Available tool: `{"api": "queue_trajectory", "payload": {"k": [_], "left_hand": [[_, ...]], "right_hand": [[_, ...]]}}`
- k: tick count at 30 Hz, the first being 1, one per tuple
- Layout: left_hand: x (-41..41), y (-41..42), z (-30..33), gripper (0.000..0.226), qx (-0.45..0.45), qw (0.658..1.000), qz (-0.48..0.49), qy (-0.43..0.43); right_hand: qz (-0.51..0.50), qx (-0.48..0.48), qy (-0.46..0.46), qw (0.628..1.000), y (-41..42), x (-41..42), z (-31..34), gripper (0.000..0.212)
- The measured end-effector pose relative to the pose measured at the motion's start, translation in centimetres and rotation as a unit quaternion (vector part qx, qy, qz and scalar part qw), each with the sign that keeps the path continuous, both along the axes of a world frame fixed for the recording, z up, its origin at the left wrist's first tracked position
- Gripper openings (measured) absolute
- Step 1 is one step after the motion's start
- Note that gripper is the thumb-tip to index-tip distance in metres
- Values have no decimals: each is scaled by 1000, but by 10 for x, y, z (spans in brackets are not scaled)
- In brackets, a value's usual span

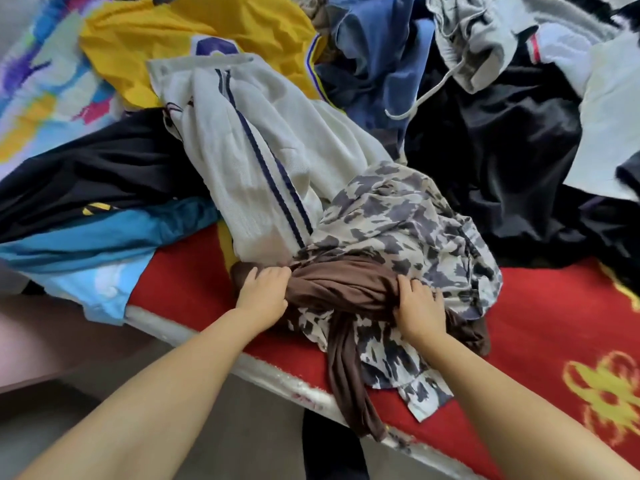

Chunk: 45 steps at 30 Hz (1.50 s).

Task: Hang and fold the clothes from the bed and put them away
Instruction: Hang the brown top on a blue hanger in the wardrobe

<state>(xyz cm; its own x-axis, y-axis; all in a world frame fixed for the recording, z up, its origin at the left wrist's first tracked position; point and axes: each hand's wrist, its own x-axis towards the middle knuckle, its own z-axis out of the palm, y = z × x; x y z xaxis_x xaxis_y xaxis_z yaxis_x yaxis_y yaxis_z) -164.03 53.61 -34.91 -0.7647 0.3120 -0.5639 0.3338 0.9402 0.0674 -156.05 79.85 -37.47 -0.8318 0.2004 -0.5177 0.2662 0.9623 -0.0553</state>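
While both my hands sit on the brown garment [341,289] near the bed's front edge, L hand [265,289] has fingers curled into its left end, gripping cloth; R hand [419,306] clutches the right end, fingers bent into the folds. Brown piece lies twisted over a camo-print shirt [405,216], w/ one end trailing over the edge. Both rest on the red bedcover [540,306]. Behind: white striped pants [256,147], yellow jersey [138,26], black clothes [495,161].
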Motion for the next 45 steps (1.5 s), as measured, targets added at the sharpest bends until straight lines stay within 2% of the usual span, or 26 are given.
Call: {"api": "queue_trajectory", "payload": {"k": [2,4,10,15,17,20,24,29,32,36,38,39,42,45], "left_hand": [[3,-3,5,30,13,1000,8,16],[9,-9,13,31,52,997,44,24],[29,-37,68,44,165,978,116,50],[41,-83,143,38,250,943,203,89],[51,-106,177,37,291,920,242,100],[73,-148,226,21,337,887,290,127],[134,-219,285,16,412,830,335,172],[244,-306,329,15,397,780,407,262],[309,-345,346,26,381,766,426,293],[400,-385,365,31,304,774,480,278],[450,-401,375,29,297,789,467,266],[473,-404,380,37,295,802,448,262],[520,-393,396,81,317,857,352,204],[552,-384,401,101,354,876,289,155]], "right_hand": [[2,-24,43,999,7,-7,1,35],[-26,-73,67,995,11,-12,12,21],[-116,-222,126,960,0,-25,80,6],[-115,-352,129,920,-30,-50,167,16],[-112,-402,129,900,-50,-58,204,20],[-115,-471,135,864,-93,-62,256,24],[-96,-554,99,821,-177,-34,320,28],[-77,-628,41,773,-283,43,377,22],[-89,-671,8,736,-337,93,404,23],[-94,-732,-91,668,-413,167,440,16],[-88,-766,-126,624,-453,206,461,21],[-85,-775,-142,610,-472,224,470,22],[-63,-767,-178,613,-514,262,489,26],[-48,-736,-184,650,-548,287,497,22]]}}
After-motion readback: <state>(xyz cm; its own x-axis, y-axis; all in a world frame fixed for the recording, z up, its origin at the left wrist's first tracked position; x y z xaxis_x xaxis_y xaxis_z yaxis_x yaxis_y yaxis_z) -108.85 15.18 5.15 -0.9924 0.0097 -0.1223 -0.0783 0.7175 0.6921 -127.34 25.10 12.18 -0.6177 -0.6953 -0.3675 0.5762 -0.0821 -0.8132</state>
